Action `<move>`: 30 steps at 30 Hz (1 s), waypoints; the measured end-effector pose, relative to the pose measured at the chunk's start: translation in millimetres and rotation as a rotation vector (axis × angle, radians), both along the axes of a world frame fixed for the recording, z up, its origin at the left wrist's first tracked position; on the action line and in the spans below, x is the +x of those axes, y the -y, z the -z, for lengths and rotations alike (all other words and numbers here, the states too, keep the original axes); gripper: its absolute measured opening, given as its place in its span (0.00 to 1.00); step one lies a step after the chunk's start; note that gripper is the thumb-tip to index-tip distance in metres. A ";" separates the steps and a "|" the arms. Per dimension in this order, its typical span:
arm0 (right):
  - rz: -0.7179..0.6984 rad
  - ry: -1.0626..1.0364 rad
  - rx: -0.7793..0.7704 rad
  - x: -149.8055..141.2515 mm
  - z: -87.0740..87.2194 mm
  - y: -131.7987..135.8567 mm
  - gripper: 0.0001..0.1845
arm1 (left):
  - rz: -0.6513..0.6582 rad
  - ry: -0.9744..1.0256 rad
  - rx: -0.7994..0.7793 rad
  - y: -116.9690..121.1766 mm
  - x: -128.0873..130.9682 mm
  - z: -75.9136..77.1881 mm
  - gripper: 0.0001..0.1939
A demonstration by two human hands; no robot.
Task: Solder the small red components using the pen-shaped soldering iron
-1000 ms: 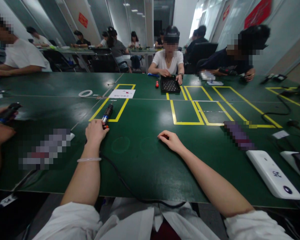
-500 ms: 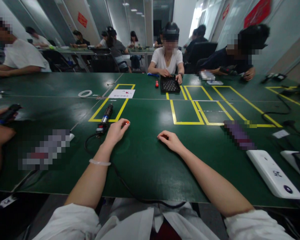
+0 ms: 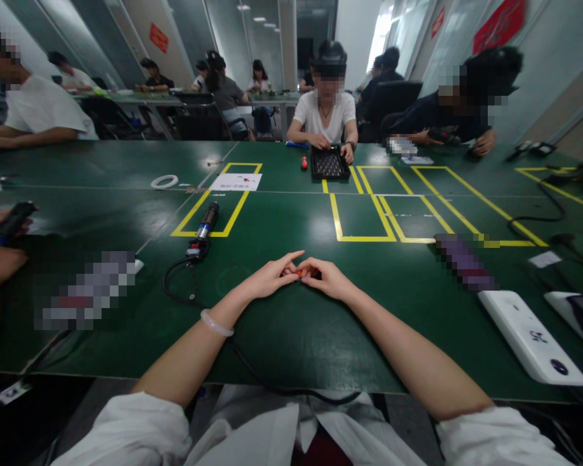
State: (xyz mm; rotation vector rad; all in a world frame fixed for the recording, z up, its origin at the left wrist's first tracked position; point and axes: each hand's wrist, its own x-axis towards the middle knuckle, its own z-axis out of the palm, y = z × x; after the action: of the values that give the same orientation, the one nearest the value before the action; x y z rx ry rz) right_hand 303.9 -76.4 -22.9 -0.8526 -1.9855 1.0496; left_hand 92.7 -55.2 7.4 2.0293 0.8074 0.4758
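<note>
My left hand [image 3: 272, 277] and my right hand [image 3: 328, 278] meet above the green table, fingertips together. Between them shows a small orange piece [image 3: 299, 275], pinched by the left thumb and fingers; its kind is too small to make out. The left index finger stretches out past it. My right thumb and fingertips are pinched against the piece's right side, and whether they hold anything else is hidden. Left of my hands lies a black and silver cylindrical tool [image 3: 206, 223] with a black cable [image 3: 168, 278].
Yellow tape rectangles [image 3: 366, 238] mark the table [image 3: 291, 343]. A white power bank [image 3: 532, 340] lies at the right, beside a blurred phone [image 3: 466, 262]. Opposite, a person [image 3: 324, 116] works at a black tray [image 3: 330, 173] near a red-handled tool [image 3: 304, 162]. A white ring [image 3: 164, 182] lies left of a paper [image 3: 238, 182].
My left hand has moved right and nearer from beside the cylindrical tool, bringing the orange piece to my right hand. My right hand has barely moved, and the fingertips now meet.
</note>
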 end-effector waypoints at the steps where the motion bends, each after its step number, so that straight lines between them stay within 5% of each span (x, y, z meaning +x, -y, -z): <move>1: 0.000 0.011 0.010 -0.3 -0.1 0.2 0.12 | 0.004 -0.004 -0.004 0.3 0.0 -0.5 0.33; 9: 0.076 0.044 0.022 -0.4 0.7 -0.1 0.08 | -0.014 0.021 -0.012 2.5 4.1 -1.1 0.32; 15: 0.116 0.028 -0.018 0.2 0.2 0.0 0.08 | -0.112 0.035 0.049 3.0 6.3 0.8 0.14; 25: 0.143 0.029 0.008 0.8 -1.1 0.4 0.06 | -0.115 0.052 0.001 4.6 6.8 0.3 0.18; 30: 0.175 -0.016 -0.096 1.0 1.3 -1.0 0.10 | -0.134 -0.014 0.164 8.2 8.6 -1.7 0.16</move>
State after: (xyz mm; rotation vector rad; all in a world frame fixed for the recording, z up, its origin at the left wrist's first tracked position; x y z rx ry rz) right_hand 304.9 -75.4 -24.2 -1.0455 -1.8222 1.0537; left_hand 101.3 -63.5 9.1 2.1385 0.9437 0.6214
